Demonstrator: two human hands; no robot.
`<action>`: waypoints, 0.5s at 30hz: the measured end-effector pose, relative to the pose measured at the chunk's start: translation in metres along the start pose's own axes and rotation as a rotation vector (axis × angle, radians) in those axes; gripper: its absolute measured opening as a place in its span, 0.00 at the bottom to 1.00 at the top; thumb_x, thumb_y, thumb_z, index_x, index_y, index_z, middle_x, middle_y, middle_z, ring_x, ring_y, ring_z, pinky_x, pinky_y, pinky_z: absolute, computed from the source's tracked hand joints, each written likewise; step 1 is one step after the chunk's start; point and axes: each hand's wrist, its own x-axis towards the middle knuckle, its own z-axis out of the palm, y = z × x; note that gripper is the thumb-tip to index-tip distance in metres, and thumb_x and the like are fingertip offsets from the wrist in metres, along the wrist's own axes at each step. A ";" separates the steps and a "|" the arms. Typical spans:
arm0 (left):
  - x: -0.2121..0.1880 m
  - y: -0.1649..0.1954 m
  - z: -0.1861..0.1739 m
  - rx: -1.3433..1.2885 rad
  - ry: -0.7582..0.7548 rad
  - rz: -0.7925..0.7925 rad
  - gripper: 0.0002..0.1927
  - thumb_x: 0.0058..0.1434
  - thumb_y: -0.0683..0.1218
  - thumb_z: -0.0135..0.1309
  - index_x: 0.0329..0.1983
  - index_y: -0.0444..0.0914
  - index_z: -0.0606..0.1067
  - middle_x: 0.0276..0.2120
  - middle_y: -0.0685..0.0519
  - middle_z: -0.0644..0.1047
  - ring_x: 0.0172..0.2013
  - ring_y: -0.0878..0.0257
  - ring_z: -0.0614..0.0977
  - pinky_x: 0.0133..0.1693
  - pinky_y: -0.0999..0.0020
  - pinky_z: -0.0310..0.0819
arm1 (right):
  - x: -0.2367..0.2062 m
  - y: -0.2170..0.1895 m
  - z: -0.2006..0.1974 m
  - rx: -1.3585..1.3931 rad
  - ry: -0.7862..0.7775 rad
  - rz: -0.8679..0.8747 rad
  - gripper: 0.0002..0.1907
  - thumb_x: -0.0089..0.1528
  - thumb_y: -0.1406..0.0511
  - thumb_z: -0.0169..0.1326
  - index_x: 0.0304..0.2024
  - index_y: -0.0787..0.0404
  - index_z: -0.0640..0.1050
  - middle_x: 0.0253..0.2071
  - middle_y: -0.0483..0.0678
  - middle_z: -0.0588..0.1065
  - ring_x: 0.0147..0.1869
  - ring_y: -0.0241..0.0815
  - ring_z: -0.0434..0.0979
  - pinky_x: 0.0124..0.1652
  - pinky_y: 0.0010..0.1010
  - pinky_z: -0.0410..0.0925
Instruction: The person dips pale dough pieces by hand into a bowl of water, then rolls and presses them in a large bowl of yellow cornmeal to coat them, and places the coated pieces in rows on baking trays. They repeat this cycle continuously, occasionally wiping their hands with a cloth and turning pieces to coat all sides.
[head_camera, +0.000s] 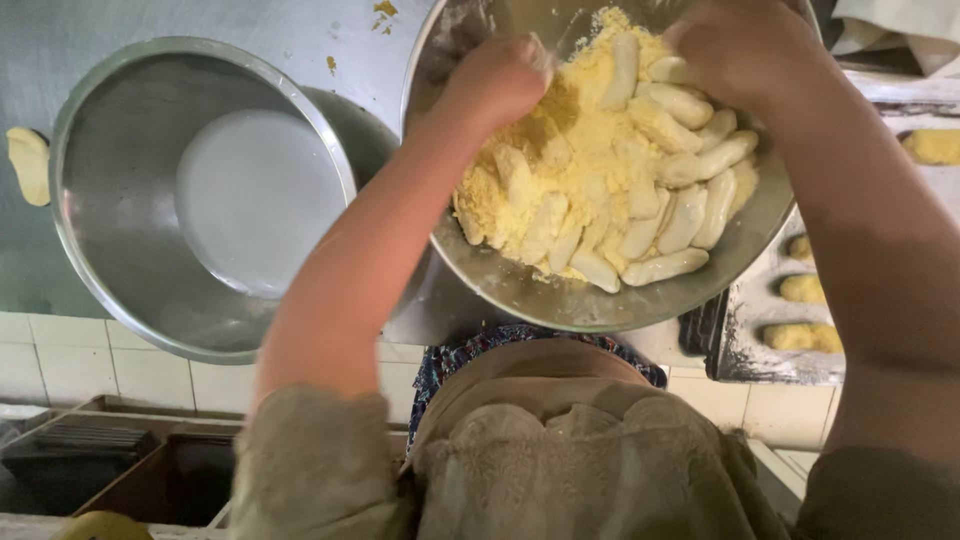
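- Head view, left side: my left hand (497, 80) is balled into a closed grip, knuckles up, pressed into the yellow crumb (580, 150) heaped in the steel mixing bowl (560, 295). Whether it holds crumb or a dough piece inside the fist, I cannot tell.
- Head view, right side: my right hand (745, 45) sits at the bowl's far rim with fingers curled down onto the pale dough fingers (680, 215); the fingertips are hidden, so I cannot tell if that grip is closed on one or only resting.
- The dough fingers lie mostly in the right half of the bowl, some half buried in crumb, some bare and pale on top.
- A second, larger steel bowl (120, 200) stands to the left on the steel worktop (60, 40), with a white liquid (255, 195) pooled in its bottom.
- To the right, touching nothing I hold, a baking tray (760, 340) carries crumbed pieces (800, 290) in a row.
- My judgement: the coating step is in hand, pieces being rolled and pressed in crumb.
- Next would call for picking out one fully coated piece lightly, so the crumb stays on, and carrying it over the rim to a free spot on the tray.
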 end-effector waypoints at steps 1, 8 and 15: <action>0.012 0.005 0.010 0.050 -0.042 -0.081 0.24 0.77 0.56 0.37 0.53 0.39 0.80 0.55 0.40 0.80 0.55 0.44 0.80 0.58 0.49 0.73 | 0.003 0.017 0.011 0.098 0.049 0.054 0.22 0.69 0.53 0.44 0.53 0.59 0.80 0.52 0.60 0.79 0.56 0.62 0.77 0.53 0.51 0.67; 0.062 0.046 0.067 -0.531 0.065 -0.266 0.39 0.65 0.70 0.24 0.69 0.44 0.65 0.64 0.38 0.68 0.63 0.40 0.68 0.62 0.48 0.61 | 0.069 0.026 0.070 0.096 -0.060 0.100 0.42 0.76 0.39 0.29 0.55 0.67 0.78 0.54 0.71 0.75 0.60 0.70 0.72 0.59 0.52 0.63; 0.036 0.019 0.006 -0.850 -0.159 -0.200 0.48 0.62 0.78 0.24 0.74 0.44 0.55 0.70 0.40 0.57 0.68 0.41 0.61 0.62 0.37 0.56 | 0.051 -0.034 0.033 0.565 -0.270 0.040 0.37 0.69 0.39 0.29 0.63 0.52 0.75 0.56 0.47 0.77 0.58 0.51 0.75 0.57 0.45 0.67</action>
